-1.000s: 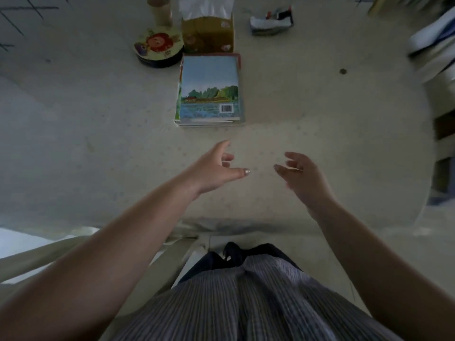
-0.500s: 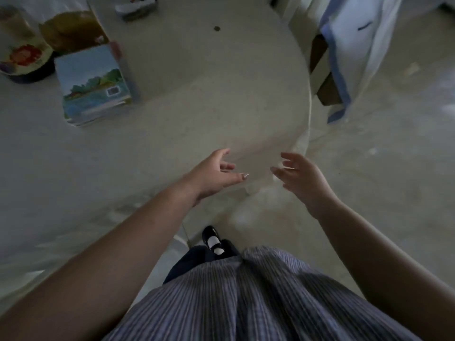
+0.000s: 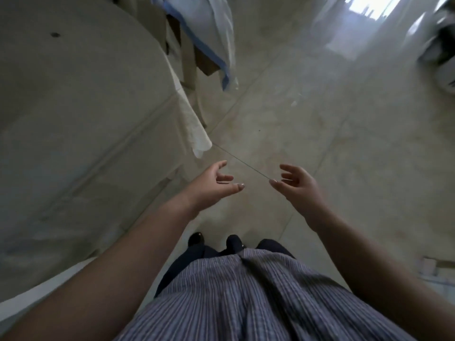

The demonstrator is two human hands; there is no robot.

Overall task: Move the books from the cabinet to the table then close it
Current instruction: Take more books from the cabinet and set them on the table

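Note:
The round table [image 3: 73, 99] with its pale cloth fills the left side of the head view. No book and no cabinet are in sight. My left hand [image 3: 211, 185] hovers over the floor just past the table's edge, fingers relaxed and empty. My right hand [image 3: 298, 183] is level with it, a little to the right, palm facing inward, fingers loosely spread and holding nothing.
A chair [image 3: 189, 57] draped with a white and blue garment [image 3: 211, 33] stands at the table's far side. Tiled floor [image 3: 320, 119] stretches ahead and to the right. Dark blurred objects [image 3: 438, 45] sit at the far right. My shoes [image 3: 197, 238] show below.
The view has swung to the right, away from the table. The stack of books and the tabletop items have left the frame. Both hands keep their empty pose in front of me.

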